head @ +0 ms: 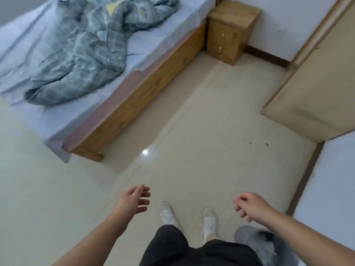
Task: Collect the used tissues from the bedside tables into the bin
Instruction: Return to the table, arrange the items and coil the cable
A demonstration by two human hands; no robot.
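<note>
L hand [134,200], fingers spread, and R hand [249,206], loosely curled, hold nothing; prob. hanging free for walking. Both well short of bedside table [230,31], which stands tight against bed [134,96]. No tissues seen on table top (too far to be sure). Bin: can't tell. No legible writing.

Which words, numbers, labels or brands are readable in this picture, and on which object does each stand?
No text can be read.
The crumpled grey-green checked quilt has yellow and blue patches, too blurred to tell whether they hold letters.
The small wooden bedside table shows no label.
</note>
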